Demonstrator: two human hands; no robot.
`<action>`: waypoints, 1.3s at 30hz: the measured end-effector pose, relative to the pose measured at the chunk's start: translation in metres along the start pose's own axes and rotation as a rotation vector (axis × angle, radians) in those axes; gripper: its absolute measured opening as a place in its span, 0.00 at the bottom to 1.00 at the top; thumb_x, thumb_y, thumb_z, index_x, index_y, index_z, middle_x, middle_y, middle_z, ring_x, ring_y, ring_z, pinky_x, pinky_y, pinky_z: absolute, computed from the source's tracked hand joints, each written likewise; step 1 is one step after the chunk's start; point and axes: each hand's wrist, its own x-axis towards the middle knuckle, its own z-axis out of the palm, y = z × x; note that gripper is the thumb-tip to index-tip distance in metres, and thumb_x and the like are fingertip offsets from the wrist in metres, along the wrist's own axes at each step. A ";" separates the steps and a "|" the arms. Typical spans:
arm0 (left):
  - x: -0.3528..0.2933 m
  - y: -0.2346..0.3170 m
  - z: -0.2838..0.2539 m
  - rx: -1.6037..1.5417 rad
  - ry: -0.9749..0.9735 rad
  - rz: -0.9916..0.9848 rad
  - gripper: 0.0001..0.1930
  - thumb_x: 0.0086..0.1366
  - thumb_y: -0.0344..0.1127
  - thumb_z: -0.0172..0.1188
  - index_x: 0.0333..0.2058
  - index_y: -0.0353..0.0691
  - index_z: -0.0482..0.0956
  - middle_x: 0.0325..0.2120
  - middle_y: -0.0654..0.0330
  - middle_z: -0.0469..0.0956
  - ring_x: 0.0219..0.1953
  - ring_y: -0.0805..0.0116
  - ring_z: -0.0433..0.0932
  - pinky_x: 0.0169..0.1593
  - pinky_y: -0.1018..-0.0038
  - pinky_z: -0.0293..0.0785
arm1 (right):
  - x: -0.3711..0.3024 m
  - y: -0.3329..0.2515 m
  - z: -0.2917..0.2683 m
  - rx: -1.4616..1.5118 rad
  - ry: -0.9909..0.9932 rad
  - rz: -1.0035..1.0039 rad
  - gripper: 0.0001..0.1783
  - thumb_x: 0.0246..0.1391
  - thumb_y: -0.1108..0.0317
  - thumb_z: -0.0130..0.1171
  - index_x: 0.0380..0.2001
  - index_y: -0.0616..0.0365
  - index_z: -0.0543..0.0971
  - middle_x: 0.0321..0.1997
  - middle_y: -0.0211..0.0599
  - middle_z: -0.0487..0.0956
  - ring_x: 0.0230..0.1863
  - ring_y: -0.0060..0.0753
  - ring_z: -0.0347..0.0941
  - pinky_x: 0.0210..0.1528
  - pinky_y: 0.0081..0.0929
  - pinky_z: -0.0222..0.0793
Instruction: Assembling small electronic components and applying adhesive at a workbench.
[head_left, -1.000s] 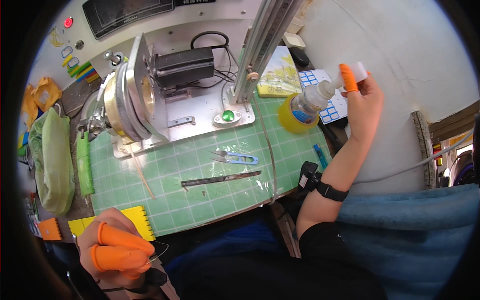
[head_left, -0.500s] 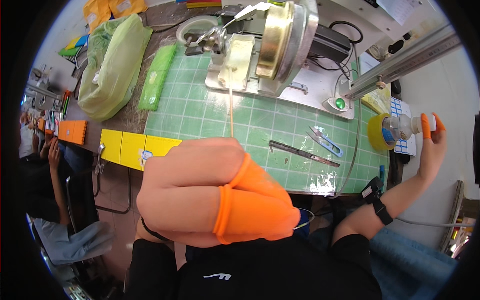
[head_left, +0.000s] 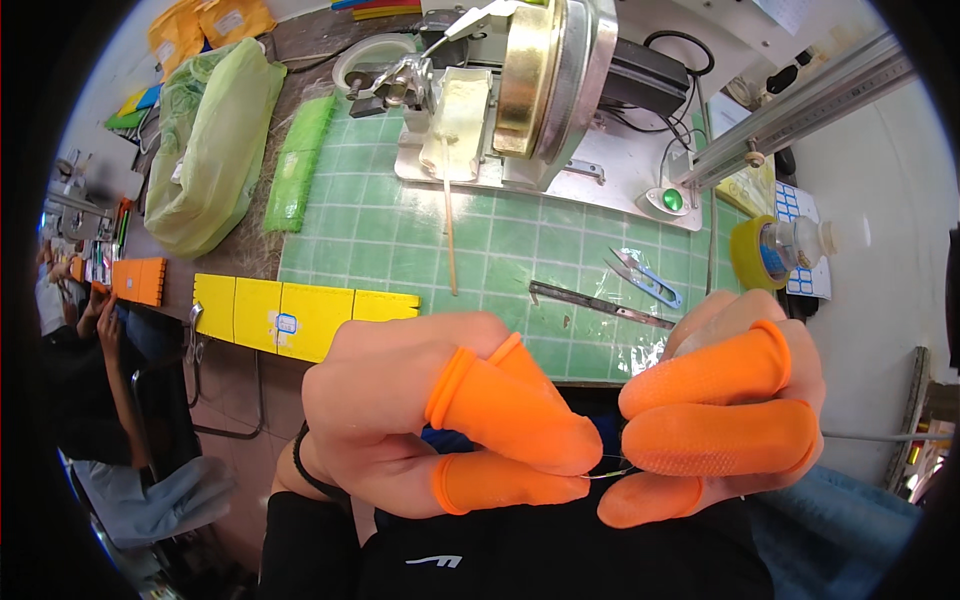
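Right hand [head_left: 735, 400] closer — strand [head_left: 608, 475] between hands [head_left: 420, 405]

Orange finger cots [head_left: 515, 410] with rolled rims [head_left: 449, 388], thin black wristband [head_left: 308, 478], black clothing [head_left: 600, 550], white mark [head_left: 433, 561].

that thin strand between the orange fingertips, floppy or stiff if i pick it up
The thin strand looks bendable, perhaps springy, since it seems to curve between the left hand and right hand. Being so fine, it's probably light. It might slip, though textured orange finger covers could help.
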 end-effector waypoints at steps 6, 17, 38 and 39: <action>-0.003 -0.001 -0.002 0.020 0.010 -0.074 0.16 0.48 0.34 0.81 0.28 0.33 0.82 0.24 0.57 0.79 0.20 0.66 0.77 0.24 0.72 0.70 | -0.005 -0.001 0.010 0.024 0.027 0.085 0.20 0.37 0.62 0.82 0.35 0.53 0.86 0.39 0.37 0.83 0.34 0.29 0.72 0.32 0.25 0.67; -0.004 0.007 -0.016 0.377 -0.148 0.156 0.23 0.44 0.29 0.79 0.41 0.35 0.83 0.37 0.55 0.81 0.31 0.62 0.77 0.35 0.69 0.72 | 0.002 0.014 0.022 0.535 0.014 0.213 0.23 0.42 0.71 0.80 0.39 0.65 0.77 0.31 0.43 0.82 0.24 0.28 0.73 0.26 0.23 0.65; -0.040 0.011 -0.020 0.006 0.110 -0.346 0.13 0.60 0.20 0.69 0.42 0.34 0.79 0.37 0.56 0.83 0.35 0.72 0.83 0.38 0.76 0.79 | -0.003 0.000 0.041 -0.261 -0.022 -0.142 0.18 0.41 0.78 0.64 0.41 0.64 0.84 0.39 0.43 0.83 0.29 0.34 0.78 0.27 0.26 0.75; -0.048 0.012 -0.022 -0.099 0.152 -0.391 0.12 0.60 0.19 0.67 0.42 0.33 0.79 0.37 0.55 0.83 0.35 0.70 0.83 0.39 0.76 0.80 | -0.004 0.001 0.048 -0.214 -0.063 -0.124 0.19 0.42 0.78 0.63 0.42 0.63 0.84 0.40 0.42 0.82 0.30 0.35 0.79 0.28 0.26 0.75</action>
